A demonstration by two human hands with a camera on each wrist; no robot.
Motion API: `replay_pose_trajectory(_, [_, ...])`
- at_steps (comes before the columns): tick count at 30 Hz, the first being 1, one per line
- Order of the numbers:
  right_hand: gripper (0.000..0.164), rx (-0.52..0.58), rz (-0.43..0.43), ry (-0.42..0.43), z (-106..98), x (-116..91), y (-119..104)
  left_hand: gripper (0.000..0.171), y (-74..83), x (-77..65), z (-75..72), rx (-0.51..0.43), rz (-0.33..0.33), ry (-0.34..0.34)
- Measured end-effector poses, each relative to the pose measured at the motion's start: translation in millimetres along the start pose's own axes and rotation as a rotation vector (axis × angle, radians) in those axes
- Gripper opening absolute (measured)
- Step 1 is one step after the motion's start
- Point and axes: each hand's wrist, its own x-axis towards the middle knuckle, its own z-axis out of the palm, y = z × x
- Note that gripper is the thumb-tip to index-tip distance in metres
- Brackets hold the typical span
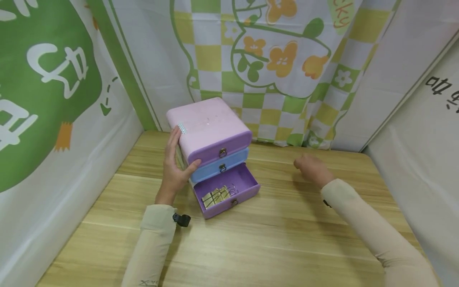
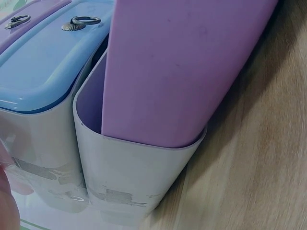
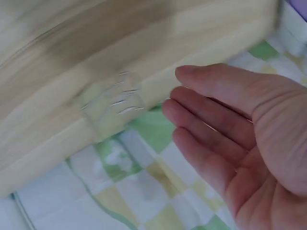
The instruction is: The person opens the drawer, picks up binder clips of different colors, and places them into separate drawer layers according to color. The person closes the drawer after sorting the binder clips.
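Observation:
In the head view, a small drawer cabinet with a pink top (image 1: 211, 119) stands toward the back of the table. Its top purple drawer (image 1: 236, 142) and middle blue drawer (image 1: 234, 160) are closed, while the bottom purple drawer (image 1: 247, 193) is pulled out. Several gold binder clips (image 1: 215, 197) lie inside that drawer. My left hand (image 1: 174, 169) rests against the cabinet's left side, fingers stretched along it and thumb at the front corner. Off to the right, above the table, my right hand (image 1: 311, 169) holds nothing; its fingers are loosely bent in the right wrist view.
A checked cloth curtain (image 1: 251, 95) hangs behind the wooden table (image 1: 272, 235), with white fabric walls at both sides. In the right wrist view, a see-through patch with shiny streaks (image 3: 125, 103) shows at the table edge, blurred.

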Motion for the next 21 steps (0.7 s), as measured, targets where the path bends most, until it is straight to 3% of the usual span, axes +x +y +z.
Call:
replay_pose_trajectory(3, [0.021, -0.167, -0.034, 0.026, 11, -3, 5, 0.094, 15.6, 0.7, -1.2, -0.017, -0.006, -0.003])
replay_pose_trajectory(6, [0.017, -0.254, -0.040, 0.004, 22, -3, 8, 0.094, 24.8, 0.8, -1.7, -0.029, -0.010, -0.002])
replay_pose_trajectory(14, [0.014, -0.301, -0.020, -0.023, 40, 3, 17, 0.093, 24.5, -0.2, -1.1, -0.028, 0.005, 0.010])
replay_pose_trajectory(21, [0.014, -0.337, -0.014, 0.053, 44, 3, 21, 0.091, 24.5, 0.7, -0.4, -0.024, 0.008, 0.007])
